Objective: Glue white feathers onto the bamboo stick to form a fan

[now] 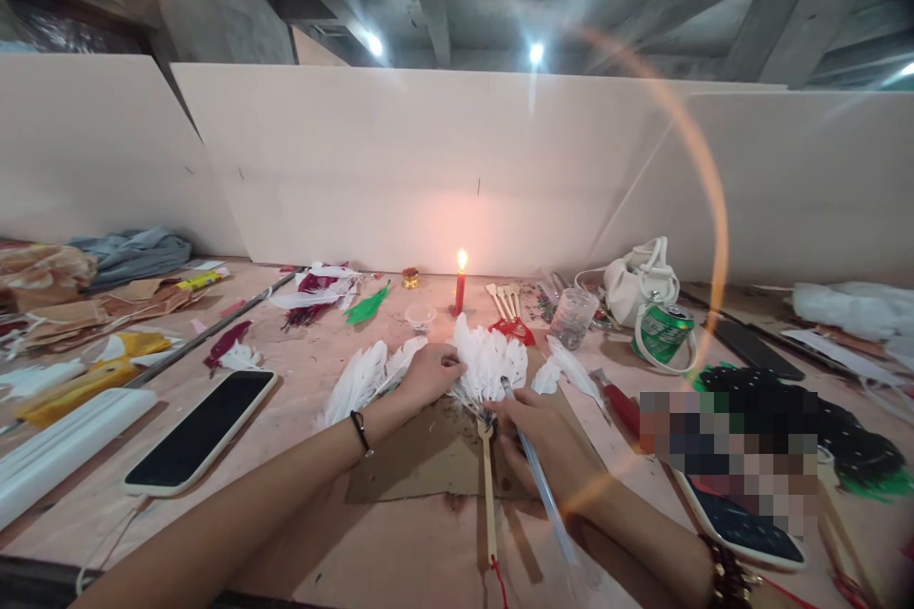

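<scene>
A white feather fan [492,366] with a slim wooden handle lies on brown cardboard [400,471] in the middle of the table. At the fan's left edge, my left hand [432,376] is closed, its fingertips pinching a white feather. My right hand [535,433] grips a long translucent glue stick [546,485] with a dark upper end near the bases of the feathers. Some of its fingers are hidden beside the handle. Loose white feathers [361,385] lie left of the fan. Behind it burns an upright red candle [460,290].
A phone [204,433] lies at left, another phone [746,523] at right. Toward the back right stand a plastic cup [573,319], a green can [664,335] and a white bag [641,276]. Several wooden fan handles [506,302] rest near the candle. White boards [400,171] close off the back.
</scene>
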{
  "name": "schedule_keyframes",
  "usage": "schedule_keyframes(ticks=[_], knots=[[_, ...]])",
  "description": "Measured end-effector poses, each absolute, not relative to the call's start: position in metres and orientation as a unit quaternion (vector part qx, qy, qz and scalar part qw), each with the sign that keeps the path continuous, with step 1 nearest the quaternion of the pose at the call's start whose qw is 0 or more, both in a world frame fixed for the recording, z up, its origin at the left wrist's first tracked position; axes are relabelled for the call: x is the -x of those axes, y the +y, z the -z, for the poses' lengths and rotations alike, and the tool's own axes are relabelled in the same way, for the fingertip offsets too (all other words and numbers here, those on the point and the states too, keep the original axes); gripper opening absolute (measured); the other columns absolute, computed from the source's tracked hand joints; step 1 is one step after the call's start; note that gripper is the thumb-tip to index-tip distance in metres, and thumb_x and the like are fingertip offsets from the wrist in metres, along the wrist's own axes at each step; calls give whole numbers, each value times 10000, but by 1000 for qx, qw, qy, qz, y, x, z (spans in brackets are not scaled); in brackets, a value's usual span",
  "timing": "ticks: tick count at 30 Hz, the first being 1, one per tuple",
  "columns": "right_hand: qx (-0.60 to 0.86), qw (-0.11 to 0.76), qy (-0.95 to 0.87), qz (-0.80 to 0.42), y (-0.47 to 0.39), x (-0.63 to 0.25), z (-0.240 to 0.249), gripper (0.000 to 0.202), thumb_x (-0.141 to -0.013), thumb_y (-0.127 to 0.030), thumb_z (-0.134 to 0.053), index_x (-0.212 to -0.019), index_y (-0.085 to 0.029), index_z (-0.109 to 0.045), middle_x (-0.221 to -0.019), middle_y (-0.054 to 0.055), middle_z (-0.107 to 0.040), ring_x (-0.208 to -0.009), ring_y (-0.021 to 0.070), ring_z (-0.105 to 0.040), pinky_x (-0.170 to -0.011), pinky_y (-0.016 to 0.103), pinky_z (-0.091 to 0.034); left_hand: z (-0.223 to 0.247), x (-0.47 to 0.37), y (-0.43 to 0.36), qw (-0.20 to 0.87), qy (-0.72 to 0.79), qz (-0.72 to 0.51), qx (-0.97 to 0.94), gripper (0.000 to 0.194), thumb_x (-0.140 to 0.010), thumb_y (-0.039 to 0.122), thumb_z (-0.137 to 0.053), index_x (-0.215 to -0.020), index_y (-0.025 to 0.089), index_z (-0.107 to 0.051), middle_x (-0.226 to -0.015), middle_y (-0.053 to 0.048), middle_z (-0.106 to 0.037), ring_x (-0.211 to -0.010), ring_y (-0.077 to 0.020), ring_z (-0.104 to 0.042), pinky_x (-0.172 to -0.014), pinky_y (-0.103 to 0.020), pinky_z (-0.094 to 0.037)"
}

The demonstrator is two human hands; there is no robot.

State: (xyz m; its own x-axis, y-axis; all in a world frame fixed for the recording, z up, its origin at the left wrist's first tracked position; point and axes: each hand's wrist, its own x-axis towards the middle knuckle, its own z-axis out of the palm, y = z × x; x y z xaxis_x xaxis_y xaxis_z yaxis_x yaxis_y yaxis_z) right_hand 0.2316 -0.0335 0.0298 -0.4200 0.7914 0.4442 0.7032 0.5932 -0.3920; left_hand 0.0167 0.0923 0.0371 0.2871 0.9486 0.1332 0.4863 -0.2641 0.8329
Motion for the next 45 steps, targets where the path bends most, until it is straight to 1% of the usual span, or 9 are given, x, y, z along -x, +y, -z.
schedule_keyframes(ticks=[7, 9, 13, 16, 22, 27, 36, 42, 45], knots=[[424, 289, -855, -66, -26, -232, -15, 319, -912, -52, -563, -1135, -224, -712, -985, 47, -684, -1052, 240, -651, -893, 327, -557, -29, -21, 92, 287, 510, -340, -736, 113, -779, 242, -684, -678, 193, -672, -668, -8, -674, -675, -195, -615, -669, -295, -427], [410, 276, -868, -45, -22, -233, -7, 332, -936, -58, -549, -1179, -222, -703, -985, 52, -693, -1055, 246, -635, -920, 356, -562, -33, -22, 90, 254, 516, -351, -739, 40, -795, 223, -717, -783, 185, -718, -753, -27, -708, -744, -212, -645, -730, -310, -451], [408, 261, -875, 0, -17, -234, 4, 316, -964, -56, -545, -1202, -209, -686, -957, 58, -680, -1025, 241, -625, -924, 367, -561, -51, -18, 79, 192, 504, -372, -756, 268, -829, 202, -758, -1097, 202, -744, -1027, -65, -735, -897, -240, -661, -859, -353, -479], [409, 254, -876, 16, -16, -233, 7, 239, -961, -48, -564, -1107, -200, -677, -977, 66, -678, -1018, 238, -624, -897, 352, -558, -60, -8, 64, 158, 427, -320, -831, 175, -904, 136, -655, -1008, 223, -766, -1062, -72, -747, -962, -245, -685, -903, -360, -481], [414, 247, -875, 31, -15, -230, 9, 245, -907, -4, -615, -1043, -203, -657, -1009, 61, -687, -1030, 235, -623, -896, 337, -550, -48, 1, 22, 88, 318, -181, -927, 204, -1018, 119, -525, -987, 206, -706, -1027, -71, -744, -910, -229, -702, -796, -340, -477], [412, 227, -881, 57, -15, -228, 10, 268, -929, 7, -601, -1078, -205, -672, -1013, 58, -702, -1023, 255, -624, -943, 387, -554, -33, -4, 10, 91, 323, -193, -922, 114, -1014, 132, -561, -1025, 211, -642, -1067, -59, -730, -922, -226, -698, -789, -343, -490], [373, 224, -895, 94, -12, -229, 22, 251, -932, 6, -621, -1030, -201, -724, -1051, 101, -738, -998, 269, -654, -921, 408, -591, -16, -4, 12, 99, 334, -234, -908, 175, -999, 140, -558, -1116, 225, -657, -1028, -71, -718, -929, -247, -699, -810, -348, -524], [383, 231, -890, 87, -16, -234, 24, 357, -946, -14, -606, -1273, -143, -672, -1125, 128, -730, -1036, 277, -652, -897, 413, -609, -14, -3, 11, 103, 335, -236, -906, 164, -1022, 189, -572, -1141, 226, -678, -1063, -83, -727, -963, -256, -711, -849, -358, -545], [387, 240, -887, 71, -17, -235, 23, 337, -948, -26, -613, -1260, -145, -660, -1096, 123, -715, -1070, 291, -638, -893, 422, -606, -13, -3, 12, 105, 336, -242, -904, 161, -1037, 213, -565, -1142, 227, -686, -1071, -90, -735, -966, -260, -718, -859, -366, -553]])
